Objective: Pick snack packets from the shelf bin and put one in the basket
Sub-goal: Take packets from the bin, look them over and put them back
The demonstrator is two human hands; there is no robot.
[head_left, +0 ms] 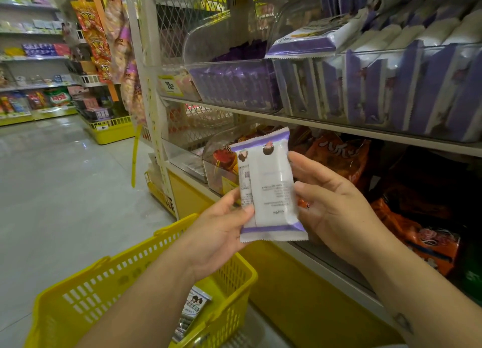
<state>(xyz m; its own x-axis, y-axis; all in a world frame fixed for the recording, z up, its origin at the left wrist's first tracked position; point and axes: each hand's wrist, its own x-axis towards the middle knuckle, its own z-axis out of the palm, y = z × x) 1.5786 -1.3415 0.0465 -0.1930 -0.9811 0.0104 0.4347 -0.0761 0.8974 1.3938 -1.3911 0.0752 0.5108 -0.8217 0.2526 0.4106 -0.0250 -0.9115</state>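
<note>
Two hands hold a white-and-purple packet upright, in front of the shelving and above the yellow basket. Left hand: grip closed on the packet's lower left edge, thumb across its face. Right hand: grip closed on the right edge, thumb in front. The clear bin, on the shelf up and to the right, is packed with matching packets standing on edge. A second packet lies inside the basket, beside the left forearm.
</note>
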